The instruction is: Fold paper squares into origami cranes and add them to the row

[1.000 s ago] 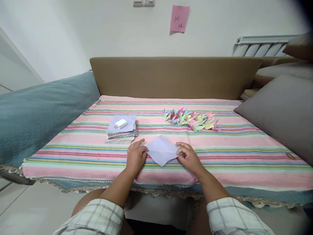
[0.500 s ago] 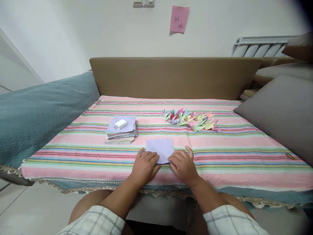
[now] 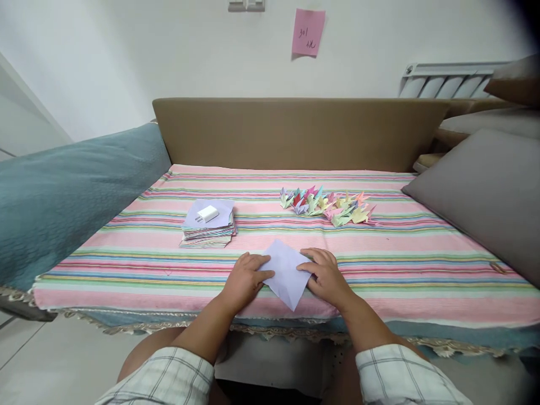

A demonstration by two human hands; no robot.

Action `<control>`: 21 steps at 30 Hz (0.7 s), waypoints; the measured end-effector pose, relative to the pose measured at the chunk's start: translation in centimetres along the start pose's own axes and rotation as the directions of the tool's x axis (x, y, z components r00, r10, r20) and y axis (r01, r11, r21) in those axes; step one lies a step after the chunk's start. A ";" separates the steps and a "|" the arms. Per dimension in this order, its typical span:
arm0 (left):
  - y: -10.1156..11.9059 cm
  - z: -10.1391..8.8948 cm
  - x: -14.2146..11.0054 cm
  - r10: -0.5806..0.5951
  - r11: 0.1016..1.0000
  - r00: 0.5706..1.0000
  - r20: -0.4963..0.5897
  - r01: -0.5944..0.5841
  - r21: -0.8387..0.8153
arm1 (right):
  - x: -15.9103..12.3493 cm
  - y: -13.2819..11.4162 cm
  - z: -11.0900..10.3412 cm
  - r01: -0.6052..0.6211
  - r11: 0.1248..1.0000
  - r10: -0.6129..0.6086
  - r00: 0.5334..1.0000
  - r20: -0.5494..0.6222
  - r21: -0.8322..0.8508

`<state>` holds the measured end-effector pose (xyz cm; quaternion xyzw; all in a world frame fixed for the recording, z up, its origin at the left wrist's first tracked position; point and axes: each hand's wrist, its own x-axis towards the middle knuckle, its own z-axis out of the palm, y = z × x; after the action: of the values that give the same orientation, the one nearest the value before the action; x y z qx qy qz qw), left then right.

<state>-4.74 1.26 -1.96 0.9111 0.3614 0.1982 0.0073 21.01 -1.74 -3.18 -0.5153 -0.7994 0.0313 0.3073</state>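
A light purple sheet of origami paper (image 3: 286, 274) lies turned as a diamond on the striped cloth, one corner pointing toward me. Faint crease lines cross it. My left hand (image 3: 245, 279) grips its left side, thumb and forefinger on top. At the opposite side my right hand (image 3: 325, 277) holds the sheet the same way, its lower fingers partly hidden. To the left sits a stack of paper squares (image 3: 208, 236) with a white charger plug (image 3: 207, 214) on top. Several folded paper cranes (image 3: 324, 207) in many colours are grouped beyond the right hand.
The striped cloth (image 3: 126, 264) covers a sofa seat with a brown backrest (image 3: 295, 135). A blue-covered armrest (image 3: 84, 180) bounds the left side, grey cushions (image 3: 485, 191) the right. A small brownish object (image 3: 498, 268) lies near the cushion.
The purple sheet has turned from a straight-edged rectangle into a diamond and shows more surface. Both hands have shifted from its near edge to its left and right sides.
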 end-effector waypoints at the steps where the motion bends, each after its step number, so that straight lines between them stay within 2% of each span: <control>1: -0.1 0.0 0.0 -0.009 1.000 1.000 -0.009 0.009 -0.008 | 0.0 0.1 0.0 -0.008 1.000 0.008 1.000 0.007 0.008; 6: -0.8 -0.4 -0.2 -0.103 0.994 0.993 -0.058 0.101 -0.041 | -0.1 0.6 0.1 -0.090 0.994 0.088 0.996 0.033 0.067; 12: -1.2 -1.1 -0.4 -0.251 0.966 0.967 -0.052 0.247 -0.071 | -0.2 1.6 -0.1 -0.146 0.974 0.142 0.989 0.037 0.171; 17: -1.1 -1.5 -0.3 -0.282 0.959 0.958 -0.050 0.279 -0.058 | -0.1 1.4 -0.6 -0.199 0.955 0.192 0.980 0.052 0.219; 21: -1.0 -1.4 0.0 -0.314 0.949 0.948 -0.050 0.314 -0.017 | 0.2 1.2 -0.2 -0.234 0.949 0.237 0.971 0.014 0.212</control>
<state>-5.90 1.81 -0.79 0.8365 0.5009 0.2199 0.0335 22.06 -1.10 -3.37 -0.5715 -0.7223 0.1498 0.3594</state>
